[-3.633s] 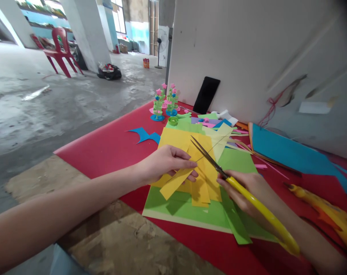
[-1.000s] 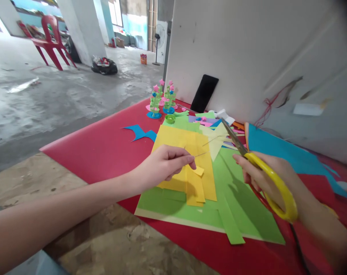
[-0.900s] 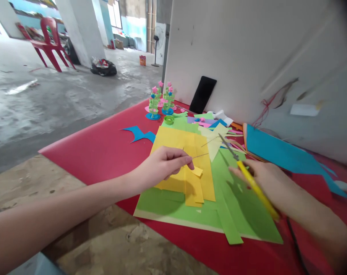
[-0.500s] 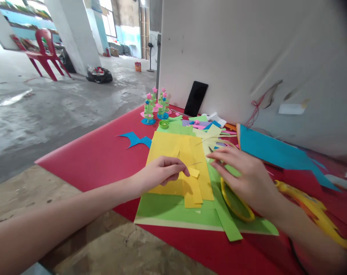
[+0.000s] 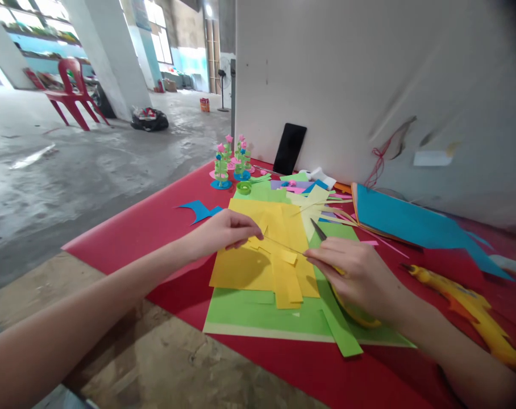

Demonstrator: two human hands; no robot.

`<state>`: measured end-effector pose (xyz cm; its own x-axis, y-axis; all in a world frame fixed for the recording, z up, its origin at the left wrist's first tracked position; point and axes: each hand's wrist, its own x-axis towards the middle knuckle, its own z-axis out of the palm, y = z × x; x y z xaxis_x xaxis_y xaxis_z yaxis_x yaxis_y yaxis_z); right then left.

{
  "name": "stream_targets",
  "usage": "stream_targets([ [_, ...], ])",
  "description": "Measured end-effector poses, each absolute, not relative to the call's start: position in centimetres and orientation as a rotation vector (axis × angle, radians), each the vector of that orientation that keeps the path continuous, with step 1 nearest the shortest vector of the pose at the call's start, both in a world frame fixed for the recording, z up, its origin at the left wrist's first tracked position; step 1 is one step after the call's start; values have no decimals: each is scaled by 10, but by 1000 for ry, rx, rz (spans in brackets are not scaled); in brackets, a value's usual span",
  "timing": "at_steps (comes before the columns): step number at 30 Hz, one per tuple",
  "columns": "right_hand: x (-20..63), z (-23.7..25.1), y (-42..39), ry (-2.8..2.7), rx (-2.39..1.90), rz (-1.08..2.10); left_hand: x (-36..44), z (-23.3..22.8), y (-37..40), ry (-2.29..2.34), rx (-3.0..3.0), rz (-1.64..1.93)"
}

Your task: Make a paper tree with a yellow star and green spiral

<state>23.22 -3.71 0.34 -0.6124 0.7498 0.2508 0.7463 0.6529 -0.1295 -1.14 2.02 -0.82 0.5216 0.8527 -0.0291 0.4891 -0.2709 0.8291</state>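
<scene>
Thin strand (image 5: 283, 245) held; bag (image 5: 152, 123) holds red items (image 5: 147, 113).

No lettering, brand, number or sign can be read anywhere in view.

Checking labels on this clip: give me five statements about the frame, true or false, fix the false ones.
1. The left hand and right hand hold a thin strand between them. True.
2. The scissors lie beyond the left hand, away from the right. False: they are at the right hand, the blade tip showing past it.
3. A black slab leans against the pale panel. True.
4. The small paper plants lie flat on their sides. False: they stand upright.
5. The yellow paper lies under the green paper. False: the yellow is on top.
</scene>
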Motion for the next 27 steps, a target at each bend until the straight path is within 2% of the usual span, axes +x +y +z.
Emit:
stream_targets([
  [5,239,-4,-43,-2485,-1303,133,-19,-25,39,1297,2157,746],
  [16,235,-17,-47,-2126,-1524,354,-14,-43,39,1236,2430,596],
  [27,238,-22,-43,-2044,-1470,468,-14,-42,38,1256,2439,570],
])
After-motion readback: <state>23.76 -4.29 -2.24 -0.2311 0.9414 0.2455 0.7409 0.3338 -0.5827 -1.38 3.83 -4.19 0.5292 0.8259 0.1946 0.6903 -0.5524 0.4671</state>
